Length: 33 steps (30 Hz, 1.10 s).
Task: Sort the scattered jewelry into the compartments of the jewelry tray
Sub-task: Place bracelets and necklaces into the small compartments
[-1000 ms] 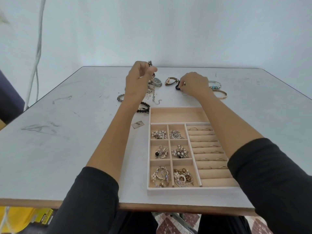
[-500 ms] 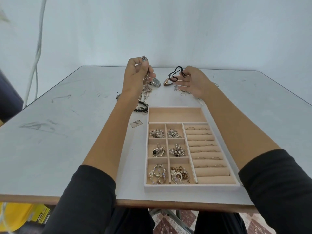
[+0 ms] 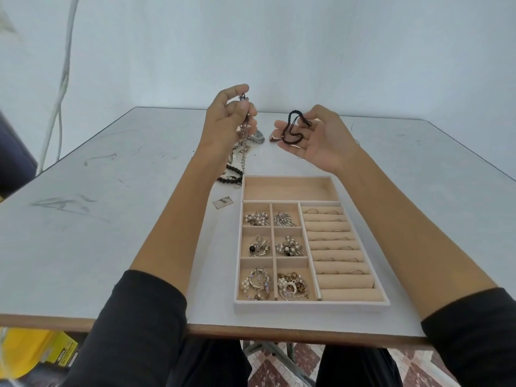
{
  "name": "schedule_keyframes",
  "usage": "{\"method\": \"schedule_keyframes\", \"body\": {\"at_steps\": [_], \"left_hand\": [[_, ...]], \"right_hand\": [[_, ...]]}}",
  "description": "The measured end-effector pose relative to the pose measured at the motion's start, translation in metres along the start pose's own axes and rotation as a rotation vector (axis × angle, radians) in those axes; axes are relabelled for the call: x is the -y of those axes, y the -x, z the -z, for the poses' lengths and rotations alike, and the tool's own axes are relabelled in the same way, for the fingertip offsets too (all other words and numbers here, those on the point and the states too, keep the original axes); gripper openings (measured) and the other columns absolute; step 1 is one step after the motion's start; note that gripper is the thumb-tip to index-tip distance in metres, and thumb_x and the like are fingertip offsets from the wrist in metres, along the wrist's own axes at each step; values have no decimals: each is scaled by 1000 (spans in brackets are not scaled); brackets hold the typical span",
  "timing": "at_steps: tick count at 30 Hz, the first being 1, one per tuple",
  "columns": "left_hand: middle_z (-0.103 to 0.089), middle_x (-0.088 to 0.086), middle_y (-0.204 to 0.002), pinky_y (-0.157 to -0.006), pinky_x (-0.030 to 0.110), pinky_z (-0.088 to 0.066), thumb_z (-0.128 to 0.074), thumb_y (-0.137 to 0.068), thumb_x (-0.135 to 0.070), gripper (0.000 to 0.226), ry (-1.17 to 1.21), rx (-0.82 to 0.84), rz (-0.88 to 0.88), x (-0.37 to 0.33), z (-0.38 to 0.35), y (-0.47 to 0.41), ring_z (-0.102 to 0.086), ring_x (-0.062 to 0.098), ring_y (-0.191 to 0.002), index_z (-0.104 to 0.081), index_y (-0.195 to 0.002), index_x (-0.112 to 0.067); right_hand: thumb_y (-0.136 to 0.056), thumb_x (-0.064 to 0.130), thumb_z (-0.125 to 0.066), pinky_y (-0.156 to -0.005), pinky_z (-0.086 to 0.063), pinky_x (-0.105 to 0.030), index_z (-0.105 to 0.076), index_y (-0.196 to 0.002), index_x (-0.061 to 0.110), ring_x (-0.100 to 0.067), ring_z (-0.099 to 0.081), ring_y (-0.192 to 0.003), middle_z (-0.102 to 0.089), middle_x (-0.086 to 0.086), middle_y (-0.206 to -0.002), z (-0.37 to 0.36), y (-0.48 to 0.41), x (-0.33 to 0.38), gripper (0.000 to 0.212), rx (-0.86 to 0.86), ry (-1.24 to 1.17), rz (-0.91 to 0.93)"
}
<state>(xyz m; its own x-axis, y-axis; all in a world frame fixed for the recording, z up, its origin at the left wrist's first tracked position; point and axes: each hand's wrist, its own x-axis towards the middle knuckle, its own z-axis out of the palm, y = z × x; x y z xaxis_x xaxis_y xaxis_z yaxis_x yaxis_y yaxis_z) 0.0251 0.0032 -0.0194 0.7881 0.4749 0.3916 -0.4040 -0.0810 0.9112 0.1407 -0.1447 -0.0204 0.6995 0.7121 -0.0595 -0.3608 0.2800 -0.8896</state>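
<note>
**Left hand** (image 3: 231, 118): grip closed on the top end of a metal chain (image 3: 244, 136), pinched between thumb and fingertips and held above the table beyond the tray's far left corner. The chain hangs straight down, and its lower end reaches a heap of loose pieces (image 3: 240, 152).

**Right hand** (image 3: 317, 139): palm up beyond the tray's far edge. A dark cord bracelet (image 3: 291, 127) is draped over the fingers, with one end nipped under the thumb.

**Handling, as judged:**
- The chain looks limp, light and smooth. It is likely to slip through a slack pinch and to snag on the heap below, so it is best held near the clasp.
- The cord bracelet looks soft, very light and not fragile. Any point on its loop should serve.

**Tray** (image 3: 307, 306): the six small compartments on its left hold clustered pieces, and the padded rolls on its right hold rings. The long far compartment shows only lining and is the probable destination for both items. A black bead bracelet (image 3: 230, 177) lies just beside the tray's far left corner.

**Surface:** the table (image 3: 111, 219) is pale, flat, hard and scuffed, so small items would slide on it.

**Room:**
- A plain pale wall (image 3: 335, 51) stands beyond the tray.
- A white cable (image 3: 60, 93) hangs well to the tray's left.
- A yellow box (image 3: 42, 353) and a tiled floor (image 3: 413, 370) show below the table, nearer than the tray.
</note>
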Motion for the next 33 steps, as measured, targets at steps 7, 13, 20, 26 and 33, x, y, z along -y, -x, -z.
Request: {"method": "schedule_keyframes", "body": {"at_steps": [7, 13, 20, 26, 33], "left_hand": [[-58, -4, -77, -79, 27, -49, -43, -100, -6, 27, 25, 53, -66, -11, 0, 4, -53, 7, -67, -52, -126, -7], [-61, -4, -78, -82, 26, -48, -46, -100, -7, 26, 63, 90, -111, -22, 2, 9, -55, 10, -71, -53, -125, -5], [-61, -4, -80, -84, 28, -47, -45, -100, -9, 28, 82, 153, -143, -34, 3, 21, -53, 13, -74, -50, -127, -4], [-60, -3, -83, -88, 30, -46, -45, -100, -10, 27, 60, 236, -123, -40, 5, 30, -55, 13, -75, -51, -126, -6], [-59, -3, -83, -94, 32, -45, -42, -101, -8, 26, 136, 292, -98, -45, 5, 35, -55, 10, -73, -51, -125, -8]], "right_hand": [[-95, 13, -53, -70, -57, -29, -60, -93, 5, -17, -64, -67, -69, -8, -82, -6, 15, 0, 11, 66, 149, 0], [-92, 8, -58, -74, -56, -30, -60, -94, 6, -18, -66, -72, -70, -11, -90, -4, 37, -2, 3, 140, 271, 58], [-89, -1, -58, -83, -57, -37, -59, -122, 2, -27, -70, -84, -70, -13, -91, -9, 63, 3, 32, 218, 519, 68], [-85, 2, -66, -87, -54, -39, -66, -102, 3, -25, -66, -83, -72, -17, -91, -12, 82, 5, 16, 280, 888, 80], [-82, 1, -70, -65, -54, -25, -64, -98, 0, -16, -65, -69, -71, -15, -84, -21, 86, 1, 17, 366, 1029, 32]]}}
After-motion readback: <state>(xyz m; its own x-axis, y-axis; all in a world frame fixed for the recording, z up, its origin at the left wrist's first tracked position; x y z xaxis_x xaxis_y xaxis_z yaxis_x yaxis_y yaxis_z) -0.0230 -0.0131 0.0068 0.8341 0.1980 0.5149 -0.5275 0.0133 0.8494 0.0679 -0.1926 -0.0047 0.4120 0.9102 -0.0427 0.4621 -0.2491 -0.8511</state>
